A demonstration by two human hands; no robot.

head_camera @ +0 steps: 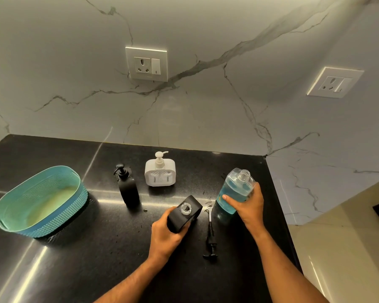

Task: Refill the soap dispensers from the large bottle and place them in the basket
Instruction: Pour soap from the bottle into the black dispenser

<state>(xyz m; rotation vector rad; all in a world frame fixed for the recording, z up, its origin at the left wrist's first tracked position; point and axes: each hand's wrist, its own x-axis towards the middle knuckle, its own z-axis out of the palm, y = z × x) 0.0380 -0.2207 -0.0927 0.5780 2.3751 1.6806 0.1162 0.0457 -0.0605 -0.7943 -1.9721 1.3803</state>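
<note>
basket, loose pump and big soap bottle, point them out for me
basket (59,217), head view, on its woven front wall
loose pump (211,232), head view, on the stem lying on the counter
big soap bottle (233,189), head view, on its blue-filled body

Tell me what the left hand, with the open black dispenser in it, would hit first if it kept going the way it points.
The left hand points up and right. Likely the large bottle, or first the small metal bit between them; depth is unclear.
</note>
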